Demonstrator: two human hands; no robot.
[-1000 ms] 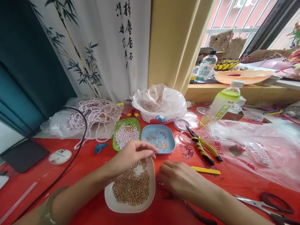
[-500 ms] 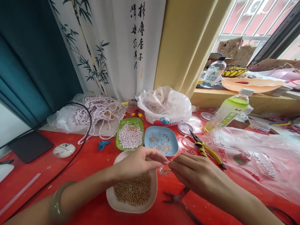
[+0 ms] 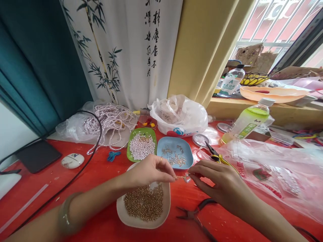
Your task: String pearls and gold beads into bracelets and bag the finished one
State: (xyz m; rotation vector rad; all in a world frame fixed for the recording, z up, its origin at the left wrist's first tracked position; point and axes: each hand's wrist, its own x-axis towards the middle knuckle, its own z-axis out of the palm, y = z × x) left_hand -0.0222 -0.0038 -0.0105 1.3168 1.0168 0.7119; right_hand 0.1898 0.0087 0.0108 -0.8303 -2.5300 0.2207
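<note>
In the head view, a short beaded strand [image 3: 187, 178] is held between the two hands, near the middle of the counter [image 3: 217, 220] and on the near side of the blue tray [image 3: 174, 140]. One end is pinched by the left hand [image 3: 152, 171], with its fingertips closed narrowly; the beaded part is pinched by the right hand [image 3: 219, 178]. The strand seems to be drawn out and adjusted; whether it is being joined cannot be told. For the next move, a steady pinch and a fine turning of the fingertips would probably be needed, because such small beads may slip.

Toward the near edge, the white tray [image 3: 120, 211] is filled with many gold beads [image 3: 143, 205], partly covered by the left hand. In the green tray [image 3: 129, 148], toward the far edge, pale beads [image 3: 142, 149] are kept, with some gold ones. Small metal pieces [image 3: 176, 159] are spread thinly in the blue tray. Nearer the far edge, a white bag [image 3: 179, 114] is seen; its contents are not clear.
</note>
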